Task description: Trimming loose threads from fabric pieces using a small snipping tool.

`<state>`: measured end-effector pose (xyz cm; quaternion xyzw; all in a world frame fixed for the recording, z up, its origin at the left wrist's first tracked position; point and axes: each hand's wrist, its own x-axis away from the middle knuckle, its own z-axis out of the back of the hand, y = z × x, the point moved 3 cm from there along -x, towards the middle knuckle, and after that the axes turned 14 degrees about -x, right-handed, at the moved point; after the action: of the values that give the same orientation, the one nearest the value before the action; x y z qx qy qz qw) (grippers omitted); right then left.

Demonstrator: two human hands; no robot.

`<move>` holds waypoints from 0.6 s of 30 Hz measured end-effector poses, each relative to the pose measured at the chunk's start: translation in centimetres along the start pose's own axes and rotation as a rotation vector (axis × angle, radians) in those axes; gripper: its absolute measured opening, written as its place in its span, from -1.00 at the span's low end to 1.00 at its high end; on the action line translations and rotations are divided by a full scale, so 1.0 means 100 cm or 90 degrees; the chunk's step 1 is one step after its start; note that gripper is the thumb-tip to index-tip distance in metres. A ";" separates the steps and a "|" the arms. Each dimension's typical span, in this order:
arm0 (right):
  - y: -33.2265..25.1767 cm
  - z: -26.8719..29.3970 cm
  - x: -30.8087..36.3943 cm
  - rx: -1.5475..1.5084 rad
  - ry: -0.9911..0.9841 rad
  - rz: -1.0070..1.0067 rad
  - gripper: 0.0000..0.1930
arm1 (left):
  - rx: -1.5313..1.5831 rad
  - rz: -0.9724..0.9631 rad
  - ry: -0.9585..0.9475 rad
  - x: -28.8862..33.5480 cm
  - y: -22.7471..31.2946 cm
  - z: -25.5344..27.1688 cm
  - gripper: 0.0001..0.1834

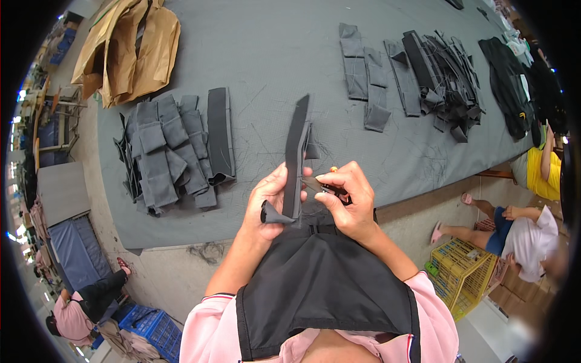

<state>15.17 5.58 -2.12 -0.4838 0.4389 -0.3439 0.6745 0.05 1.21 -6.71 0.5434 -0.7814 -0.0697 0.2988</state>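
Note:
My left hand (267, 196) grips a dark grey fabric strip (295, 145) that stands up from the fingers, its lower end folded over near the palm. Closed around a pair of small thread snips (334, 192), my right hand (353, 202) holds their blades against the strip's right edge. Both hands are above the table's near edge, in front of my black apron (330, 272). Left of them lies a pile of folded grey strips (160, 151), with a single strip (220, 136) beside it.
Loose threads (260, 127) litter the grey table cover (254, 48). A brown paper bag (130, 51) sits at the far left. More strips (439, 78) and black garments (508, 85) lie to the right. Other people sit near a yellow crate (463, 272) and a blue crate (151, 333).

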 end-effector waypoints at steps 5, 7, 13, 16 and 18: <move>0.001 -0.006 0.005 -0.050 0.015 0.015 -0.77 | 0.082 0.070 0.024 0.000 -0.009 -0.008 -0.52; 0.002 -0.008 0.007 -0.048 0.018 0.033 -0.77 | 0.109 0.087 -0.020 0.001 -0.011 -0.011 -0.52; -0.003 -0.009 0.004 -0.016 0.032 0.056 -0.77 | 0.055 0.099 -0.012 0.002 -0.009 -0.020 -0.52; -0.002 -0.009 0.005 0.001 0.032 0.083 -0.77 | 0.086 0.117 0.015 0.000 -0.012 -0.013 -0.52; -0.005 -0.008 0.005 -0.001 0.035 0.088 -0.77 | 0.091 0.109 -0.038 0.001 -0.011 -0.015 -0.52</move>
<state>14.65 4.68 -1.91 -0.4435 0.4899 -0.3096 0.6837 1.75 1.00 -6.00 0.4926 -0.8363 -0.0039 0.2408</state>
